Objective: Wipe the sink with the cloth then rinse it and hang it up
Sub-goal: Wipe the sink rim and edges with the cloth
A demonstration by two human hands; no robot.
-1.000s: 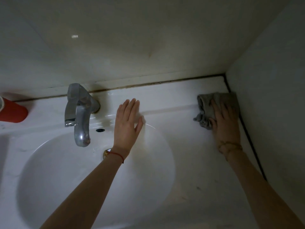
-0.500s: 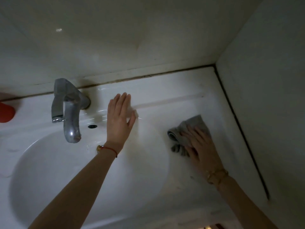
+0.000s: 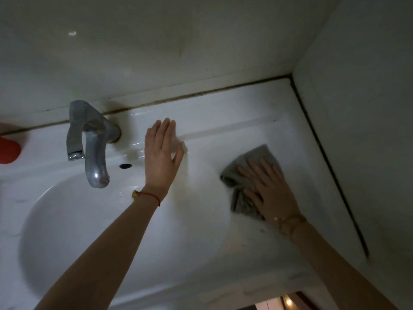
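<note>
A white sink [image 3: 223, 121] with an oval basin fills the view. My right hand [image 3: 270, 189] lies flat on a crumpled grey cloth [image 3: 248, 166], pressing it onto the sink's flat right ledge beside the basin. Part of the cloth is hidden under the palm. My left hand [image 3: 161, 157] rests flat and open on the back rim of the basin, just right of the metal tap [image 3: 93, 148], holding nothing.
A red cup [image 3: 9, 149] stands at the far left on the ledge. Tiled walls close in the back and the right side, with a dark grout line along each joint. An overflow hole [image 3: 125, 166] sits behind the spout.
My right hand slid the cloth from the back right corner toward me and left along the ledge, to beside the basin. My left hand stayed planted on the rim.
</note>
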